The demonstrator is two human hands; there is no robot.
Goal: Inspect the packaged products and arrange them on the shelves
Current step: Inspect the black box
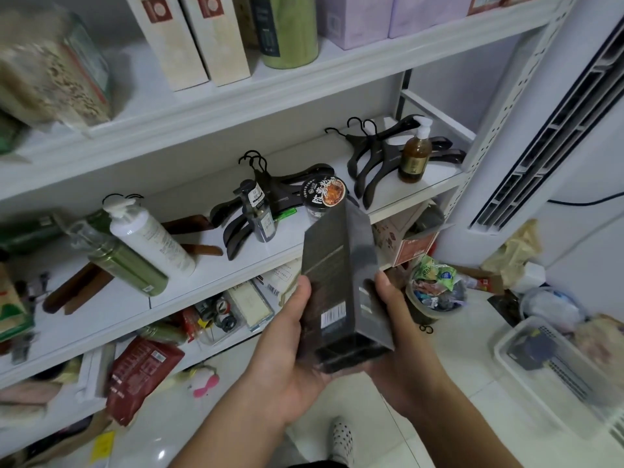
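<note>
Head view: both hands, left hand [287,346] and right hand [401,336], grip a tall dark box [341,278] before white shelves [236,106], fingers wrapped round its lower end.

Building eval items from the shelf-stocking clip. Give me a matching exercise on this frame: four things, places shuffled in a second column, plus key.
Things
1. dark box
2. amber pump bottle
3. beige boxes
4. clear bin

Places
A. top shelf
B. floor, far right
C. gripped by left hand and right hand
D. right end of the middle shelf, by black hangers

Pairs: 1-C, 2-D, 3-A, 4-B
</note>
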